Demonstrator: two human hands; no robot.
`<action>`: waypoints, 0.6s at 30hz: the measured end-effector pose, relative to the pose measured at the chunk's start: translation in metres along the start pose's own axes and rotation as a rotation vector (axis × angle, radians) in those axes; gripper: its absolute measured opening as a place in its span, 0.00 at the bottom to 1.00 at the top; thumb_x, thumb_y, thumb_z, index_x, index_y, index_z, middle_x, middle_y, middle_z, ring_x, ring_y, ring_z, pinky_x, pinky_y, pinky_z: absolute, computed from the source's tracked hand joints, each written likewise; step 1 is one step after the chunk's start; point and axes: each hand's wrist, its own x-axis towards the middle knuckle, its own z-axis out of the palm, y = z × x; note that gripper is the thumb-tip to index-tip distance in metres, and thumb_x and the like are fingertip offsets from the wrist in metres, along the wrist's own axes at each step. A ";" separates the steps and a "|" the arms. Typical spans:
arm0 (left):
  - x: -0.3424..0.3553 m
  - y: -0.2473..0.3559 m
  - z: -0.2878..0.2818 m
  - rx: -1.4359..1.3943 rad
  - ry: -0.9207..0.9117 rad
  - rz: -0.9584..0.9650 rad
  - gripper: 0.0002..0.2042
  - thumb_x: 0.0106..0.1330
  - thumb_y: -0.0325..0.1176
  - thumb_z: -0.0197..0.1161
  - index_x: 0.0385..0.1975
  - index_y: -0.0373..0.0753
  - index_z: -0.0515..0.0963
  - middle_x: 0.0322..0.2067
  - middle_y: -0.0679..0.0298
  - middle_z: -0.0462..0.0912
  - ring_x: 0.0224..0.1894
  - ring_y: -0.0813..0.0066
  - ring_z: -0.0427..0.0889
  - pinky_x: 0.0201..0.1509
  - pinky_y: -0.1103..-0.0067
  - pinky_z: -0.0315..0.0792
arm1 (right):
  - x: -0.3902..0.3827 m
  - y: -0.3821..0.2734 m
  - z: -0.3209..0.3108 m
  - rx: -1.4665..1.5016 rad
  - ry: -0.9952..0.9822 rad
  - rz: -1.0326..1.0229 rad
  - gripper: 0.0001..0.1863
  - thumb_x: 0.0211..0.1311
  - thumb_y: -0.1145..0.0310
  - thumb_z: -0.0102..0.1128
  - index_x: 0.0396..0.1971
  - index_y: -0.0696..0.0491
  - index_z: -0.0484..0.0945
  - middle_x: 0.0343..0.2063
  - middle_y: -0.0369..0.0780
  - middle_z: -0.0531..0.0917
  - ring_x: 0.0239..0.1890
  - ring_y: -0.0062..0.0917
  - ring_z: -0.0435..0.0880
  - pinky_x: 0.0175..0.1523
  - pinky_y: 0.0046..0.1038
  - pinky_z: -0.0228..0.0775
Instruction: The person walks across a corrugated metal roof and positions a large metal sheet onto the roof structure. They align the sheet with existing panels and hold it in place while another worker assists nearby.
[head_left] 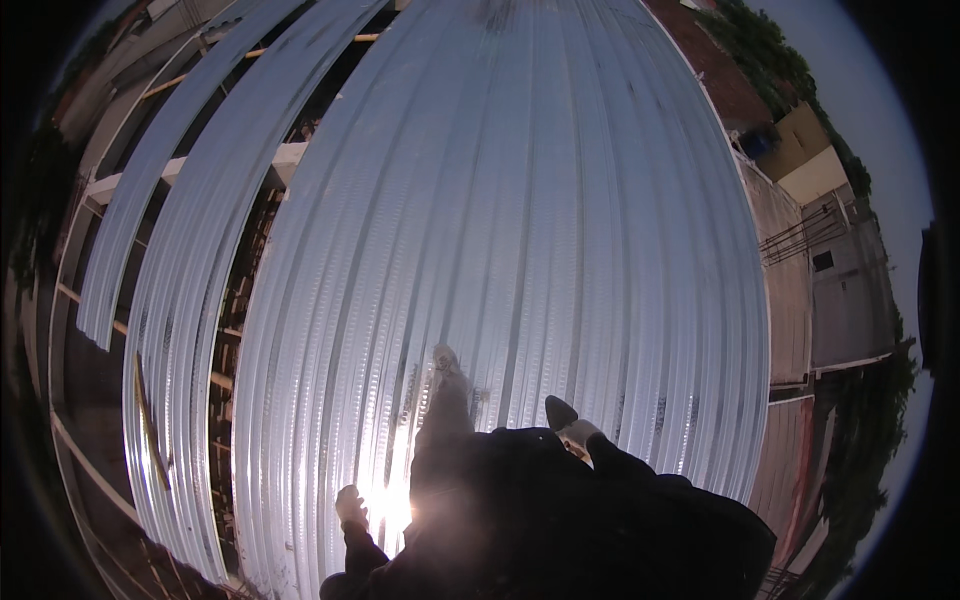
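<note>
Starting over at 9 o'clock, there's a narrow loose strip of corrugated sheet [135,205] lying across the open timber roof frame [230,330], with a second, longer strip [190,330] just beside it, and gaps down into the building showing between them. Moving in toward the middle, the big corrugated metal roof sheet [520,220] fills most of my feed, ribs running away toward 12 o'clock.

Down around 7 o'clock I've got the left hand [351,506] resting on that big sheet, right next to a blinding sun glare. It looks bunched up, fingers together, but honestly it's backlit and I can't tell if it's gripping anything. Just right of it the left foot [446,362] is planted on the sheet, dark trouser leg [445,430] below it. Around 6 o'clock the right foot [560,412] sits on the sheet too. The right hand isn't on my screen.

Out at 3 o'clock there are neighbouring buildings [840,270] and trees [870,460].
</note>
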 end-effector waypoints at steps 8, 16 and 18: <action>-0.014 0.046 0.110 0.846 -0.160 0.452 0.10 0.67 0.38 0.63 0.42 0.43 0.84 0.39 0.61 0.84 0.43 0.62 0.83 0.45 0.67 0.76 | 0.050 -0.037 -0.025 0.282 -0.088 -0.112 0.27 0.66 0.79 0.63 0.65 0.52 0.73 0.57 0.41 0.78 0.58 0.30 0.77 0.61 0.34 0.70; 0.051 0.135 0.227 1.324 -0.479 0.896 0.10 0.67 0.38 0.61 0.32 0.39 0.86 0.34 0.52 0.87 0.41 0.54 0.88 0.47 0.61 0.80 | 0.000 -0.185 -0.152 0.471 0.084 -0.206 0.13 0.69 0.61 0.69 0.39 0.55 0.79 0.26 0.35 0.80 0.25 0.23 0.80 0.31 0.31 0.76; 0.060 0.183 0.265 1.565 -0.497 0.916 0.15 0.69 0.42 0.58 0.30 0.39 0.85 0.31 0.47 0.87 0.39 0.50 0.89 0.44 0.57 0.80 | 0.008 -0.198 -0.174 0.583 0.143 -0.240 0.12 0.70 0.62 0.67 0.38 0.55 0.78 0.27 0.35 0.80 0.25 0.22 0.80 0.31 0.30 0.76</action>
